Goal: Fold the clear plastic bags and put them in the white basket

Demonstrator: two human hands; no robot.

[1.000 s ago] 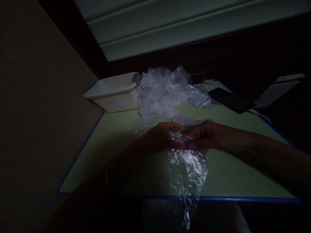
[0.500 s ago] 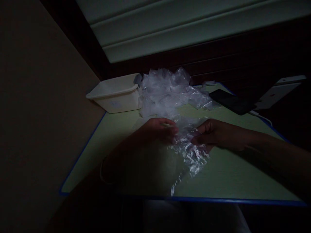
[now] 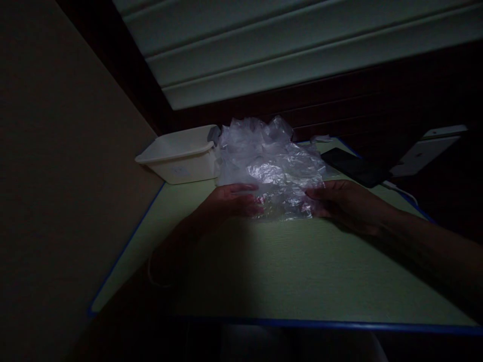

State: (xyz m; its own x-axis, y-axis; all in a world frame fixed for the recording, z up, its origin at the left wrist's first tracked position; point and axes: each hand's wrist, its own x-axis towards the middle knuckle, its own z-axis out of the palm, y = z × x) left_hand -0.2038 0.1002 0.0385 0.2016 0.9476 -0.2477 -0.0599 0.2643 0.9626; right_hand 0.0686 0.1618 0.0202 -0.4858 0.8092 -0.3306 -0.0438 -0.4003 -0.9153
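Between my two hands a clear, crinkled plastic bag (image 3: pixel 281 193) is spread out, held just above the table. My left hand (image 3: pixel 236 200) grips its left side, with the fingers closed on the film. At the bag's right edge, my right hand (image 3: pixel 334 198) pinches it between thumb and fingers. Behind it lies a heap of similar clear plastic bags (image 3: pixel 245 138), which the held bag partly overlaps in view. The room is dim, so the fingertips behind the film show only faintly.
A white plastic bin (image 3: pixel 188 163) with a grey handle stands left of the heap. To the right lie a dark tablet or phone (image 3: pixel 352 166), a white device (image 3: pixel 424 155) and a white cable (image 3: pixel 402 190). The light green table (image 3: pixel 302 276) has a blue edge.
The bag was bunched up and hung down toward the table's front edge; now it is spread flatter and raised. My hands have moved apart, the left one leftward.
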